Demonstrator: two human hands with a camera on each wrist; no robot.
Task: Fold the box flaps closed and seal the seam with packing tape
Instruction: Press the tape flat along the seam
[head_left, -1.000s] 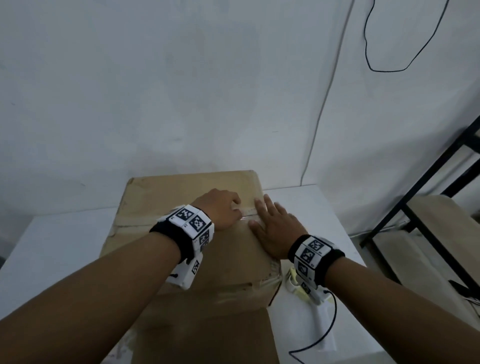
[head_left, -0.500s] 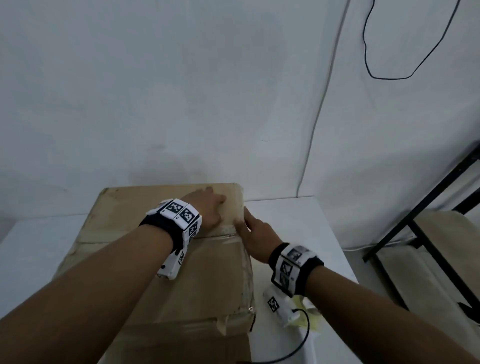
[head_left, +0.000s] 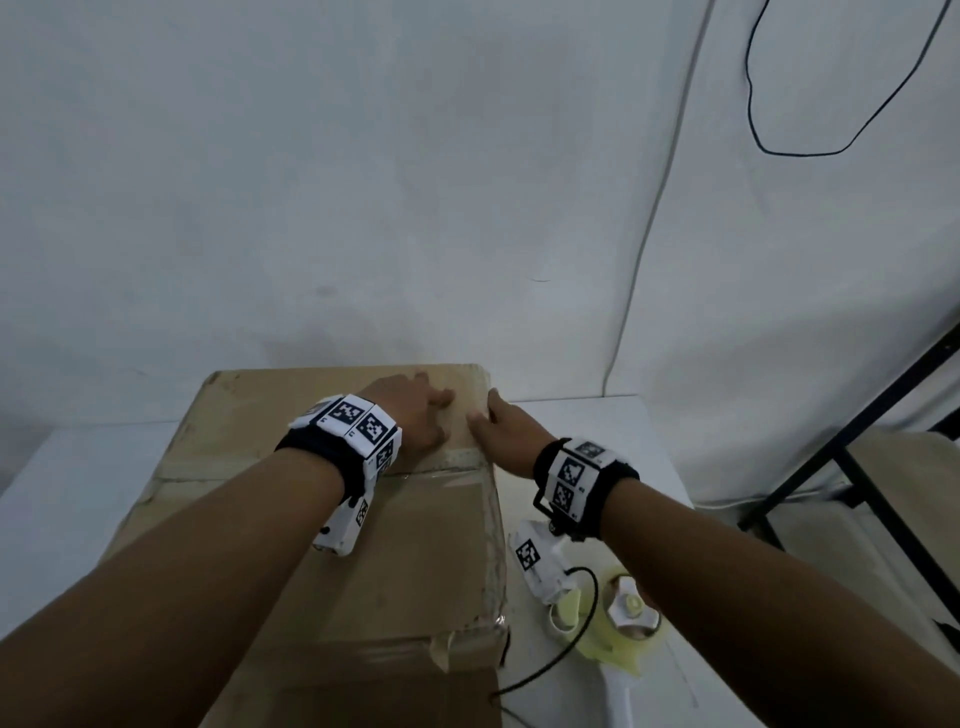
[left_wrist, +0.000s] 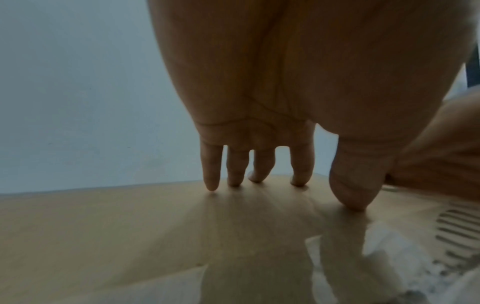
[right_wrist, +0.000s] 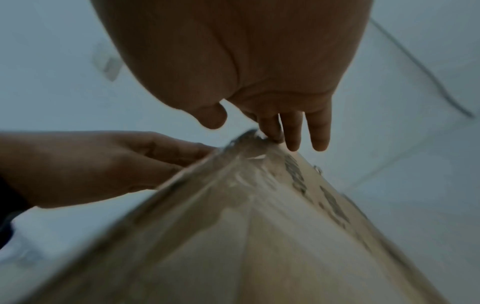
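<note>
Head view shows a white table (head_left: 62, 467) on the left carrying a closed cardboard box (head_left: 322, 415), its top flaps folded flat. A strip of clear packing tape (head_left: 441, 470) crosses the top along the seam and runs down the right side. The left hand (head_left: 410, 415) lies on the far flap near the right edge; the left wrist view shows its fingertips (left_wrist: 211, 185) and thumb pressing down on the cardboard, fingers nearly straight, gripping nothing. Just beside it, the right hand (head_left: 501, 431) rests at the box's right top edge; the right wrist view shows its fingers (right_wrist: 272, 131) extended over the corner, touching the tape there, holding nothing. Right of the box, on the table, a tape dispenser (head_left: 618, 629) lies beneath the right forearm. Farther right stands a black metal rack (head_left: 857, 426).
</note>
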